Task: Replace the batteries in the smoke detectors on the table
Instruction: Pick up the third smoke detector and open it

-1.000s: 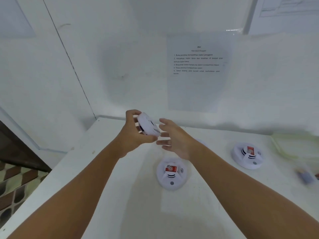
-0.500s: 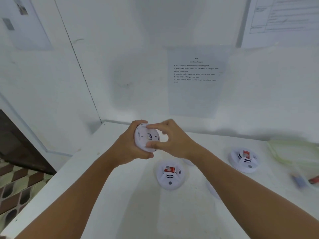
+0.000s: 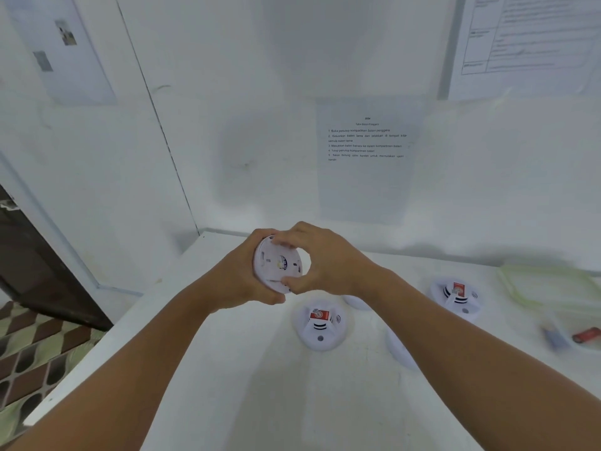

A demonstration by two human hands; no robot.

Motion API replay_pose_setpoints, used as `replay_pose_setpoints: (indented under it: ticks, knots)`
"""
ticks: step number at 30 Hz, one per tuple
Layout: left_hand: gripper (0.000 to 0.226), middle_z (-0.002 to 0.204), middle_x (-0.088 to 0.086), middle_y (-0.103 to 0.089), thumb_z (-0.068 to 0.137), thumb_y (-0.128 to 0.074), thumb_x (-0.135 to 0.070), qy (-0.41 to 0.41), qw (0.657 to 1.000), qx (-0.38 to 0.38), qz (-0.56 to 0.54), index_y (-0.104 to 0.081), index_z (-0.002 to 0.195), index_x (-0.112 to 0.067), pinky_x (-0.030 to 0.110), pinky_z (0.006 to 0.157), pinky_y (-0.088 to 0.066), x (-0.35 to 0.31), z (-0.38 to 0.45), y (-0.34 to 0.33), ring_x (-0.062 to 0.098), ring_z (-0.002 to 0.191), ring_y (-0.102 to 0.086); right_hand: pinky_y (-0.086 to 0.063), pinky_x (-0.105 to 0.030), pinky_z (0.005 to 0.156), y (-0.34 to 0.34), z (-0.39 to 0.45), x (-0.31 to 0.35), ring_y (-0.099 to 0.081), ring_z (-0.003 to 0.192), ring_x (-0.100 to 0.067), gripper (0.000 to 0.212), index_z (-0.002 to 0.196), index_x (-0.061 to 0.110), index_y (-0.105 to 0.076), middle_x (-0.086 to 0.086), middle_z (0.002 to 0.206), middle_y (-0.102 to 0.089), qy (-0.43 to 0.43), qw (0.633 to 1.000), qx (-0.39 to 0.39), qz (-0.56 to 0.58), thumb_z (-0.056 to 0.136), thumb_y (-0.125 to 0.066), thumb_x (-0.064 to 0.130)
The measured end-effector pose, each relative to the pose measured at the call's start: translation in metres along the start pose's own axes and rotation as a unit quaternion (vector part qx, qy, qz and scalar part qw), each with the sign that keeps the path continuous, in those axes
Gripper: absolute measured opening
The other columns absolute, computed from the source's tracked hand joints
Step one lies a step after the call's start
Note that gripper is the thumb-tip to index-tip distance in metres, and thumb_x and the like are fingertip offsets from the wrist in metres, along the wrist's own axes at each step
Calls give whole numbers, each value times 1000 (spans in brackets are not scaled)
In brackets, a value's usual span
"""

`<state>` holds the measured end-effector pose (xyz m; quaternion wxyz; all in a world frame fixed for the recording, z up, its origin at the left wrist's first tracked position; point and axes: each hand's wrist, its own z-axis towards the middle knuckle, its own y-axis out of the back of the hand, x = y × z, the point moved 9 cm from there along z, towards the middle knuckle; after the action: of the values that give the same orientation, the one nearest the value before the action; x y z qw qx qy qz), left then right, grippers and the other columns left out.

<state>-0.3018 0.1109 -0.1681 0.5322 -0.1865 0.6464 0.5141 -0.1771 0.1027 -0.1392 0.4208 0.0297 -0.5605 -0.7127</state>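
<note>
White table (image 3: pixel 247 385) against white wall. Both hands grip one detector (image 3: pixel 278 265) above it: left hand (image 3: pixel 242 281) cups the rim, right hand (image 3: pixel 325 258) pinches its back. Right of it, tray (image 3: pixel 549 284); contents blurred, one red item (image 3: pixel 587 334).

Detector (image 3: pixel 278 264) in my hands: smooth white plastic, slight sheen. Table (image 3: pixel 260 385) under it: matt white. Paper sheet (image 3: pixel 366 157) behind: matt.
</note>
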Motion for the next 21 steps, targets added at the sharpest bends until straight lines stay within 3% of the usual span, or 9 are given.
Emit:
replay_pose_setpoints:
  ticks: [6, 14, 21]
  knots:
    - [90, 123, -6, -63, 61, -91, 11, 4, 1000, 17, 4, -50, 132, -27, 30, 77, -59, -3, -5, -7, 13, 112, -64, -52, -37, 88, -2, -9, 11, -56, 102, -14, 72, 139, 26, -55, 6, 116, -57, 22, 999, -9, -27, 75, -83, 42]
    - [90, 124, -1, -64, 64, -92, 6, 11, 999, 17, -26, -50, 136, -26, 33, 80, -61, -5, -12, -8, 21, 112, -66, -47, -30, 101, 1, -14, 1, -55, 111, -6, 64, 140, 34, -60, 12, 122, -58, -24, 998, 4, 65, 82, -83, 46]
    - [85, 123, -5, -64, 62, -91, 9, 12, 999, 31, 3, -54, 130, -27, 28, 76, -59, -9, -16, -9, 16, 110, -66, -46, -24, 90, -1, -18, 16, -55, 105, -7, 68, 140, 30, -58, 12, 121, -56, -8, 1000, -11, 7, 79, -83, 47]
